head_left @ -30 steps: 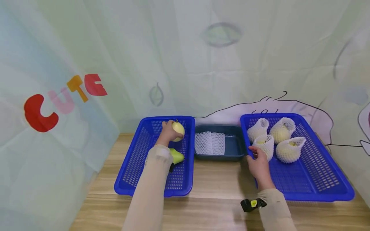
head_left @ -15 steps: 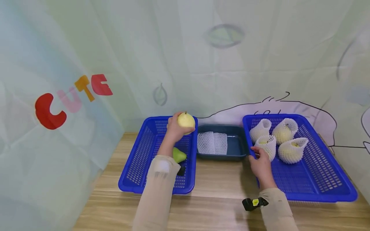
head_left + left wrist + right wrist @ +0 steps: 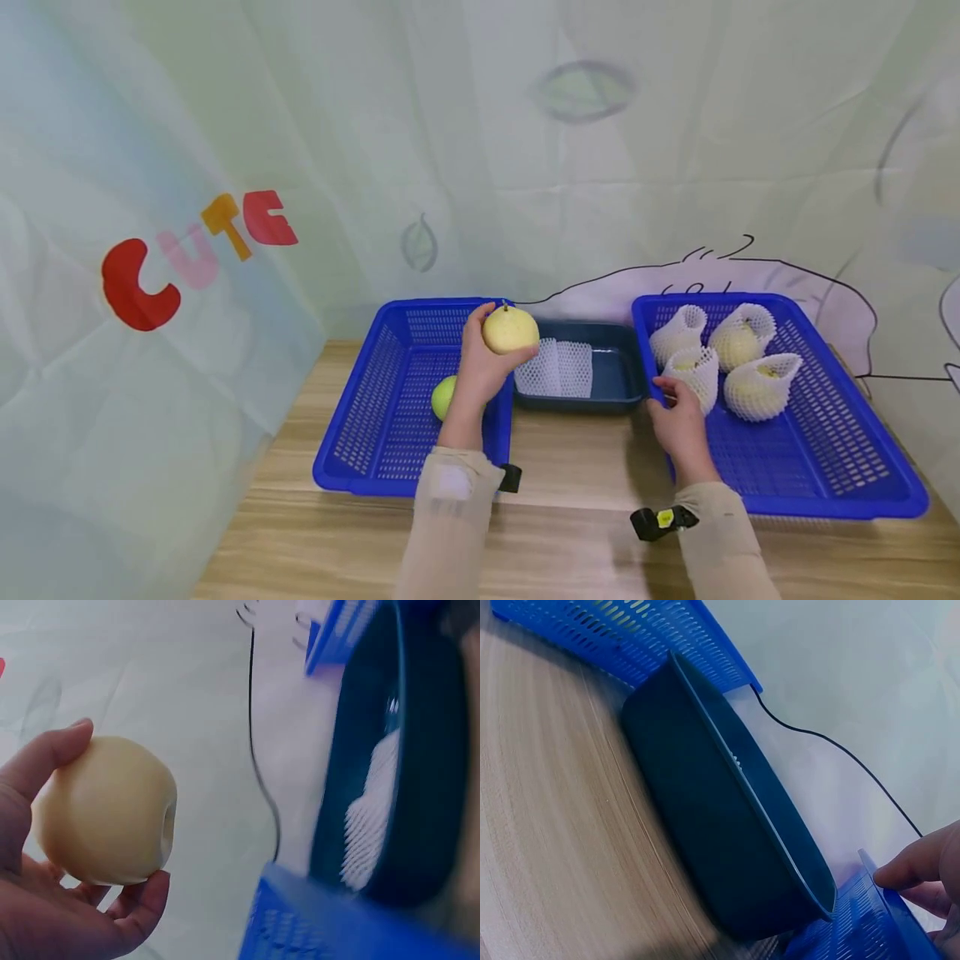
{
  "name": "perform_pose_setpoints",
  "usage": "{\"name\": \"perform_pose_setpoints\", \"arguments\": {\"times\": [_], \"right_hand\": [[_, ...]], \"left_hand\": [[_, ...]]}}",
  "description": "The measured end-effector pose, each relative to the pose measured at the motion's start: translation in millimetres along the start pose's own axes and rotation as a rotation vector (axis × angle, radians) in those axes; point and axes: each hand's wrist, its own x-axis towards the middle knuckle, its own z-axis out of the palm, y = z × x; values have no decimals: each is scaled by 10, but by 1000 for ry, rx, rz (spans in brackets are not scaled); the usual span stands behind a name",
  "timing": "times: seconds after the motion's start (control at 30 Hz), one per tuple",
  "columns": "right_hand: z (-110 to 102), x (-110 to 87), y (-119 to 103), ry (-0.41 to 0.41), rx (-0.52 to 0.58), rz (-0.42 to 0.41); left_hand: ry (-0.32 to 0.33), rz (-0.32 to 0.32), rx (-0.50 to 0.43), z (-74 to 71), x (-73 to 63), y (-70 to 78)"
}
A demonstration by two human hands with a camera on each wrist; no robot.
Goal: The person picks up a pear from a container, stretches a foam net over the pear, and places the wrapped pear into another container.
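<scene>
My left hand (image 3: 480,367) grips a round, pale yellow pear (image 3: 512,330), raised over the left basket's right rim beside the dark tray. In the left wrist view, thumb and fingers wrap around the pear (image 3: 109,810), its hollow end facing right. At the right, my right hand (image 3: 681,429) pinches the near-left rim of the right blue basket (image 3: 772,471); the right wrist view shows its fingers (image 3: 915,862) over that rim. Inside that basket are several pears in white foam nets (image 3: 759,390). A green pear (image 3: 443,398) lies in the left blue basket (image 3: 367,485), partly hidden by my left wrist.
Between the baskets stands a dark teal tray (image 3: 618,371) with flat white foam nets (image 3: 566,371) in its left part. Everything rests on a wood-grain table (image 3: 570,467). A printed cloth (image 3: 480,150) hangs close behind.
My left hand has lifted the yellow pear out of the left basket and carried it rightward, towards the tray. The right hand stays on the right basket's rim.
</scene>
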Motion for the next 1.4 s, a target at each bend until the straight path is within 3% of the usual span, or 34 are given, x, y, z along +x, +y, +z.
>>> {"name": "perform_pose_setpoints", "arguments": {"times": [0.13, 0.5, 0.9, 1.1, 1.4], "right_hand": [[1, 3, -3, 1, 13, 8], [-28, -3, -7, -15, 15, 46], [-14, -3, -16, -5, 18, 46], [-21, -11, -28, -10, 19, 47], [-17, -19, -40, -13, 21, 57]], "left_hand": [[35, -25, -112, 115, -164, -59], [53, 6, -189, 350, -354, -182], [32, 33, -165, 541, -498, -253], [-5, -13, -118, 690, -588, -357], [-56, -40, -129, 861, -677, -571]]}}
